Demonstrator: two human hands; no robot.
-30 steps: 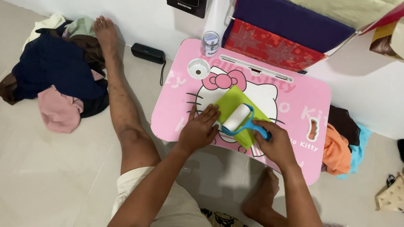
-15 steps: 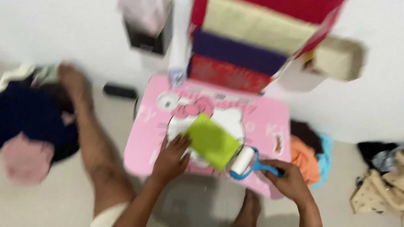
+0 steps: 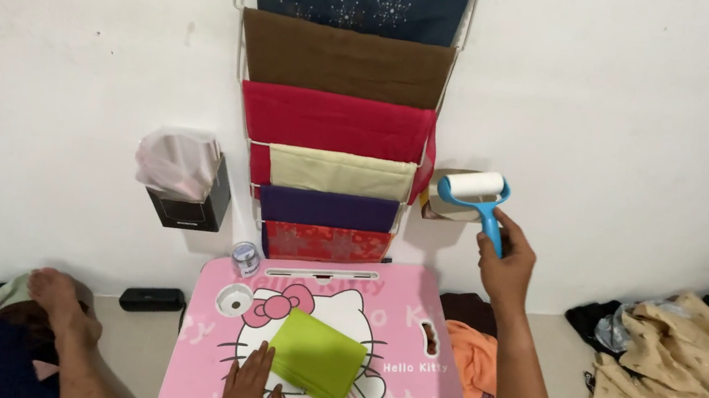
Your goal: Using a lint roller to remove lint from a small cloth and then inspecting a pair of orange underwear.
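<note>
Folded cloth (image 3: pixel 318 358) on lap table (image 3: pixel 431 391)

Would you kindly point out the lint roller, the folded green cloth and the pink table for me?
lint roller (image 3: pixel 476 186), head view, on its white roll.
folded green cloth (image 3: pixel 318 357), head view, middle of its top face.
pink table (image 3: pixel 421 316), head view, bare pink surface near its right edge.

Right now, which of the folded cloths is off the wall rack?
The green cloth: it lies flat on the pink table with the left hand at its edge. The blue, brown, red, cream and purple ones all hang on the rack.
</note>
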